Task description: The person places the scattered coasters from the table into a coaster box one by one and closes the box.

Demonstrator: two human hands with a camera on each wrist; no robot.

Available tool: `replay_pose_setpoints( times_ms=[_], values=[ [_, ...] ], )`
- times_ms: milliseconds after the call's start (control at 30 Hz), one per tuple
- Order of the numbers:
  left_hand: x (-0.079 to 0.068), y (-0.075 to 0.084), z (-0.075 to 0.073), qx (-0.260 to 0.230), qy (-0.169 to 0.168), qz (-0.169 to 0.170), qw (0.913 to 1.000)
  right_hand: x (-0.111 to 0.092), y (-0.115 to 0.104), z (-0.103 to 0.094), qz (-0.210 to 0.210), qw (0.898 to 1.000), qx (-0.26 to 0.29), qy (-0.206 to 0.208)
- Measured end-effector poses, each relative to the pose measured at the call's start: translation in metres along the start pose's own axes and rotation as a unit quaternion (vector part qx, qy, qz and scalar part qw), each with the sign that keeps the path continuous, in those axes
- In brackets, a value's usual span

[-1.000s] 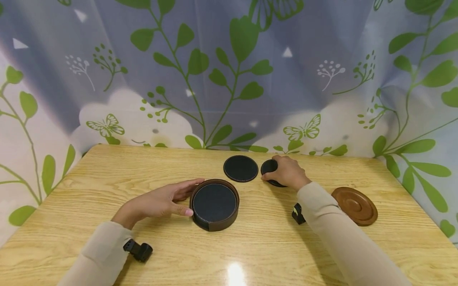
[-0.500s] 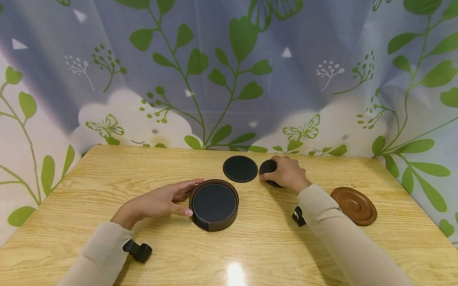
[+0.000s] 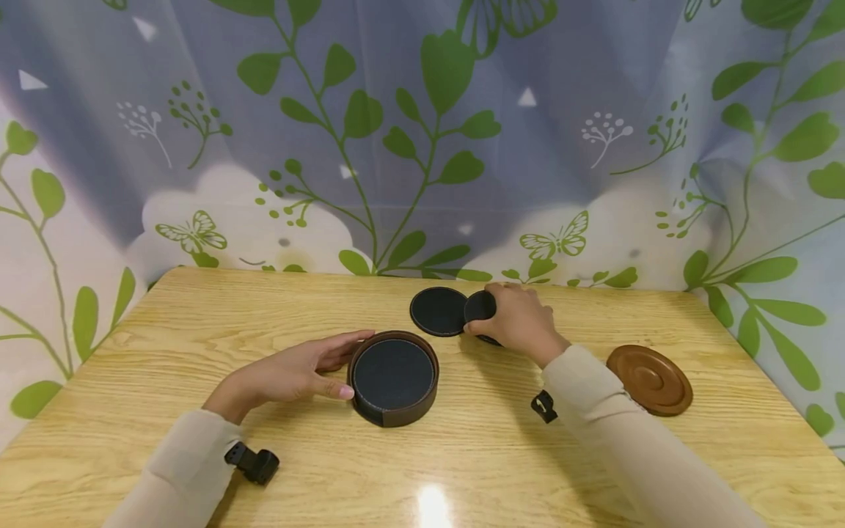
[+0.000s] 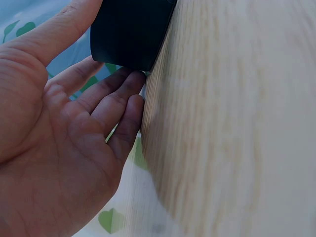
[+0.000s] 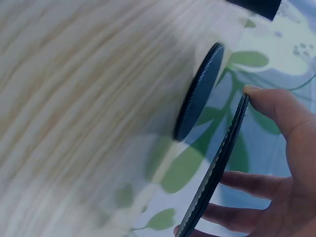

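Note:
In the head view a brown round coaster holder [image 3: 412, 418] stands on the wooden table, with a black stitched coaster [image 3: 394, 374] lying inside it. My left hand [image 3: 290, 374] rests at its left side, thumb at the front and fingers reaching behind; the left wrist view shows the holder's dark wall [image 4: 131, 34] beside the fingers. Farther back, my right hand [image 3: 521, 319] pinches another black coaster [image 3: 479, 308] by its edges. It is raised off the table in the right wrist view and overlaps a flat black coaster [image 3: 437, 312] to its left in the head view.
A reddish-brown wooden round dish [image 3: 650, 379] lies on the table [image 3: 317, 469] at the right, beside the right forearm. Behind the table's back edge hangs a leaf-patterned curtain [image 3: 396, 147].
My right hand has lifted its coaster and carried it left, so that it now overlaps the flat coaster in the head view. My left hand and the holder have stayed put.

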State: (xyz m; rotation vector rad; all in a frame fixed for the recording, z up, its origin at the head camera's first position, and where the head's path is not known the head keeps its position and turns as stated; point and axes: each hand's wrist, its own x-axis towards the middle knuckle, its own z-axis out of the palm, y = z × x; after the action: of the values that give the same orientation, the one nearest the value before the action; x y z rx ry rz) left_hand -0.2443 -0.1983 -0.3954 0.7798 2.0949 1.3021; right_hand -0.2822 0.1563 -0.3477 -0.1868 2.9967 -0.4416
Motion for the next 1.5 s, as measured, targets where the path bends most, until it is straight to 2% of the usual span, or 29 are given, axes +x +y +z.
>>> replay_pose_setpoints(
  times_ms=[200,567,767,1233,1500],
  values=[
    [0.0,0.0,0.0,0.001,0.001,0.0,1.0,-0.012,-0.022,-0.003,-0.021,1.0,-0.001,0.004],
    [0.0,0.001,0.0,-0.003,-0.001,-0.004,1.0,-0.034,-0.06,0.003,-0.062,0.998,-0.03,0.011],
    [0.0,0.003,0.0,-0.001,0.0,-0.011,0.9999,-0.043,-0.074,0.007,-0.074,0.997,-0.02,0.003],
    [-0.001,0.002,0.0,-0.014,-0.008,-0.001,0.9999,-0.056,-0.102,0.022,-0.13,0.991,-0.034,-0.004],
    [-0.001,0.003,0.0,-0.004,-0.003,-0.015,0.9999,-0.062,-0.115,0.029,-0.151,0.987,-0.051,-0.021]
  ],
)
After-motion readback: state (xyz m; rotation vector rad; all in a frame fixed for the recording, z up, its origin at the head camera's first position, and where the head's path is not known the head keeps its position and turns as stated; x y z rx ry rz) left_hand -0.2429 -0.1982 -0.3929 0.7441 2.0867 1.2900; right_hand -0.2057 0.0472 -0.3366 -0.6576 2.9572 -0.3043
